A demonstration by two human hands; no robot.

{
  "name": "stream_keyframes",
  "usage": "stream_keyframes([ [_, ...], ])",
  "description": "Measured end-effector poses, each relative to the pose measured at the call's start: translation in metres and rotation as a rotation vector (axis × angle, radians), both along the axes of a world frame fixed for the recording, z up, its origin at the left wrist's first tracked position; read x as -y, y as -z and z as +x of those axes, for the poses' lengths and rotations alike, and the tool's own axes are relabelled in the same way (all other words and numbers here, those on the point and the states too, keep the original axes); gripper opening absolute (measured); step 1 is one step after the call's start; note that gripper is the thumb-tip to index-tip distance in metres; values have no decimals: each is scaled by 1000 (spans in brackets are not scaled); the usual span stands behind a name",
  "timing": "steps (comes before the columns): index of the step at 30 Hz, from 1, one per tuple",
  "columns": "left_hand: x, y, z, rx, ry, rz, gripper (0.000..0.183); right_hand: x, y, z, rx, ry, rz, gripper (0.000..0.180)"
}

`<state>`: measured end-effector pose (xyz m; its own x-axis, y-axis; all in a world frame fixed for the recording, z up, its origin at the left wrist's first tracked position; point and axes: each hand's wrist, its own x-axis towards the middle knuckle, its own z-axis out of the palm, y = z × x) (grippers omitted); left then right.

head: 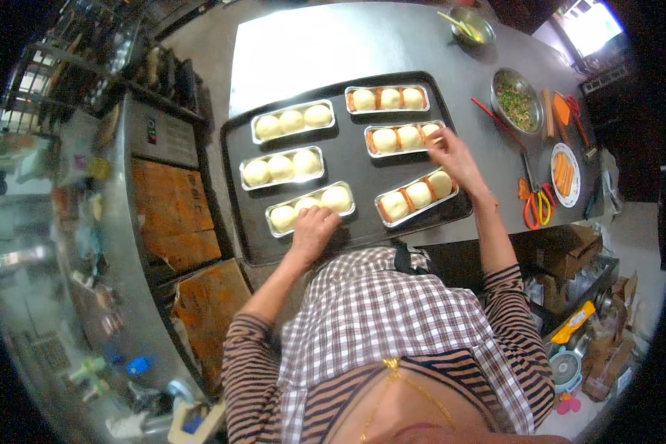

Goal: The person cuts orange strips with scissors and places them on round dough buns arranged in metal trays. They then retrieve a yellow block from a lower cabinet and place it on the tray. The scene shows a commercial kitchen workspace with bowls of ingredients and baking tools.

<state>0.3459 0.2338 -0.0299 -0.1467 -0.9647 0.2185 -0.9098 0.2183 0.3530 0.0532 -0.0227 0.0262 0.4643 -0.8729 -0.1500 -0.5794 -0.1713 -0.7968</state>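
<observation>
A black baking tray [344, 166] holds several small foil loaf pans, each with three pale dough balls. The pans on the right also have orange-red strips beside and between the balls. My left hand [314, 228] rests with bent fingers at the near edge of the lower left foil pan [338, 198], partly covering its middle ball. At the right end of the middle right foil pan [397, 140], my right hand [448, 152] has its fingertips on or just over the end ball; whether it pinches anything is hidden. Below it lies the lower right foil pan [419, 192].
Right of the tray are red- and yellow-handled scissors [533, 205], a metal bowl of chopped greens and filling [516, 101], a white plate of orange sausage-like sticks [564, 175] and an orange scraper [561, 109]. A smaller metal bowl [472, 28] stands farther back. A steel cabinet [139, 222] is at left.
</observation>
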Motion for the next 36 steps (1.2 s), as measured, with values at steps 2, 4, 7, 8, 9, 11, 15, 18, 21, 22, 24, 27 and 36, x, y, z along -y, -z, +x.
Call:
stream_keyframes([
  [2, 0, -9, 1, -89, -116, -53, 10, -41, 8, 32, 172, -92, 89, 23],
  [4, 2, -16, 11, -181, -235, -75, 11, -84, 19, 68, 207, -114, 167, 22],
  [7, 11, -22, 27, -197, -291, -74, 13, -120, 34, 110, 144, -91, 95, 23],
  [8, 16, -21, 30, -191, -245, -62, 16, -124, 38, 119, 99, -73, 1, 23],
  [9, 21, -21, 30, -188, -176, -73, 18, -128, 42, 126, 61, -44, -26, 21],
  [11, 36, -18, 26, -212, -33, -106, 21, -131, 48, 137, 26, 17, -119, 19],
  [15, 53, -13, 23, -232, 114, -57, 26, -139, 57, 145, -21, 68, -91, 12],
  [18, 55, -9, 29, -203, 147, -20, 17, -147, 59, 151, -75, 85, -194, 12],
  [21, 52, -4, 35, -193, 169, -15, 13, -155, 55, 159, -174, 126, -209, 13],
  [22, 53, -2, 37, -191, 173, -23, 12, -156, 54, 161, -194, 136, -203, 14],
  [24, 53, 0, 39, -192, 181, -29, 12, -157, 51, 165, -244, 152, -178, 16],
  [27, 53, 1, 43, -201, 191, -49, 11, -157, 51, 169, -272, 153, -220, 14],
  [36, 47, 9, 47, -218, 175, -42, 13, -161, 60, 170, -285, 118, -250, 12],
])
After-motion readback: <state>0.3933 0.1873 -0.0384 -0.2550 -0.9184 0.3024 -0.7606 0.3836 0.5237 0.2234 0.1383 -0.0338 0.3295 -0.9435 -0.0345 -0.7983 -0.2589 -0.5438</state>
